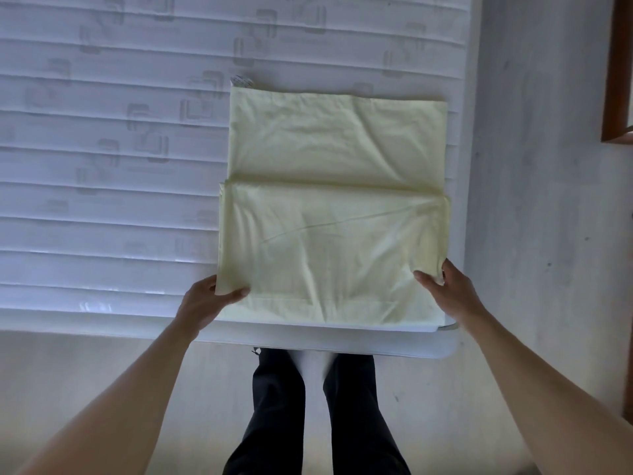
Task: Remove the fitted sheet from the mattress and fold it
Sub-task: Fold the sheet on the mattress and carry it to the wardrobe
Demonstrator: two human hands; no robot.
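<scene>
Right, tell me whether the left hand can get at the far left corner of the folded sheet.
Probably yes: the left hand pinches the sheet at its near corner, and only bare mattress lies along that side.

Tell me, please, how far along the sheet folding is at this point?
Done: the fitted sheet is off the bare mattress and folded into a flat rectangle near its edge. In hand: the left hand and right hand pinch the near corners. Left: probably one more fold away from the person.
</scene>
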